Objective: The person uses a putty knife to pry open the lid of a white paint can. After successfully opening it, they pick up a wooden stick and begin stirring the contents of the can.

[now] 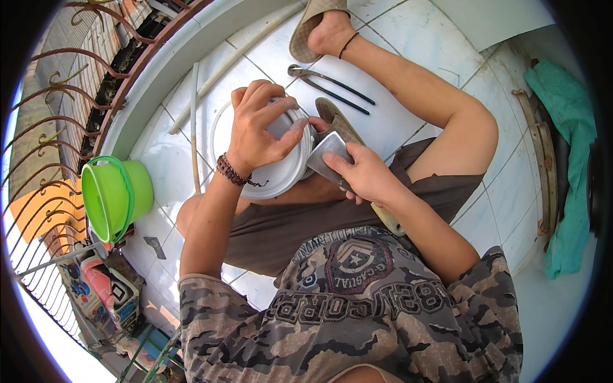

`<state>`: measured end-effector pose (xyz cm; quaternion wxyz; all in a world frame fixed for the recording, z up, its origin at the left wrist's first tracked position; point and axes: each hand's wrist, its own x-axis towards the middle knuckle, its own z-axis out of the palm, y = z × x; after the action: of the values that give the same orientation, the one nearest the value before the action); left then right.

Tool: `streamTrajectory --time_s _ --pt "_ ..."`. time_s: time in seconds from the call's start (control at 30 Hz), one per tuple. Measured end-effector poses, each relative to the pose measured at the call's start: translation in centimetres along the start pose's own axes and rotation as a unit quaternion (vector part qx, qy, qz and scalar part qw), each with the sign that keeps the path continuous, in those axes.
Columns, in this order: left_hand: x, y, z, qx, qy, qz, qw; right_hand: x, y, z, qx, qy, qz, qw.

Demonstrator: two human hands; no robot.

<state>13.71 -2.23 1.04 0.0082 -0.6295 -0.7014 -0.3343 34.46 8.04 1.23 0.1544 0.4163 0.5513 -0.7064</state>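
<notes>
My left hand [262, 124] is raised over a round white bucket [271, 182] with its fingers curled and the thumb apart from them. Nothing shows between those fingers, though the palm side is partly hidden. In my right hand [367, 175] is a putty knife [327, 153], gripped by its wide grey metal blade with the thumb flat on it. Its pale handle [388, 220] points back toward my lap. The blade is close beside the bucket's right side; I cannot tell whether they touch. My left hand hides part of the bucket's top.
Pincers [332, 89] with black handles lie on the tiled floor [383, 83] beyond the bucket. A green pail [137, 191] stands at left, near metal railings [121, 83]. A thin pole [195, 127] lies beside the bucket. Green cloth [562, 127] hangs at right.
</notes>
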Motion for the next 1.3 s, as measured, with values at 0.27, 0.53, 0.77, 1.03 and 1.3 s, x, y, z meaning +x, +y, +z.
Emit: streamTrajectory --time_s 0.27,0.53,0.77,1.03,1.3 --pt "-1.6 3.7 1.6 0.138 -0.057 -0.114 0.982 -0.1 1.3 0.8 -0.169 0.100 -0.127 0.972" --pt "-2.7 4.1 0.6 0.194 -0.084 -0.320 0.924 0.7 2.0 1.0 -0.168 0.119 -0.196 0.959" --pt "-8.2 -1.5 -2.5 0.005 0.028 -0.282 0.959 0.2 1.3 1.1 -0.196 0.105 -0.187 0.957" --pt "-10.8 -0.2 -0.6 -0.039 0.182 -0.246 0.951 0.8 0.5 0.1 -0.019 -0.038 -0.045 0.998" --pt "-11.0 -0.3 -0.7 -0.054 0.188 -0.233 0.953 1.4 1.0 -0.1 0.038 -0.076 -0.009 0.996"
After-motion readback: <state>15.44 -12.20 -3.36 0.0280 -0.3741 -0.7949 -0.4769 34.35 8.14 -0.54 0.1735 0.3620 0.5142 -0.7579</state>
